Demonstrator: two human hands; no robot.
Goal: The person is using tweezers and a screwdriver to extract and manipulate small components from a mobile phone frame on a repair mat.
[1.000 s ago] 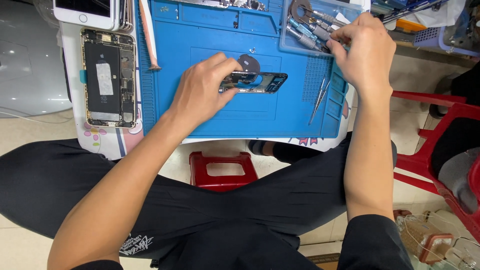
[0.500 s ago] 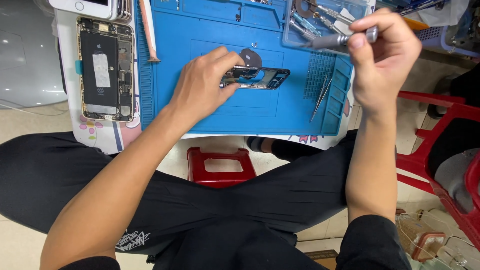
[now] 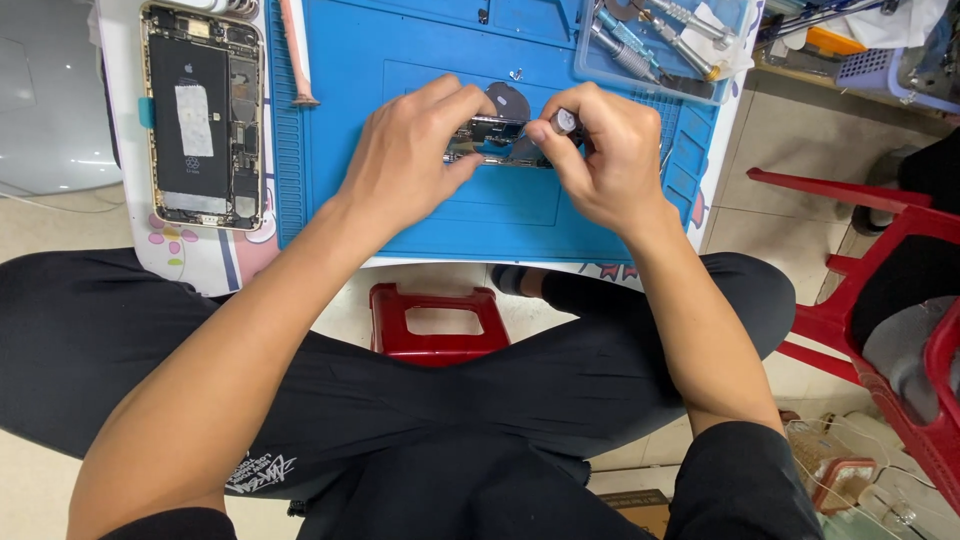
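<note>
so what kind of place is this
Likely a small phone repair bench: an opened phone lies beside a blue repair mat, a clear tray of screwdrivers sits above, and both hands work on a small metal part.

You have a single view, from the camera on your head, looking steeply down over your own lap at the blue mat (image 3: 420, 215) on the worktop. It sits close: the mat fills the upper middle of the frame and its far edge is cut off at the top. Nearer to you than the mat come your forearms, crossed legs and a red stool (image 3: 436, 322). Right of the mat, the floor and a red chair (image 3: 880, 300) show
</note>
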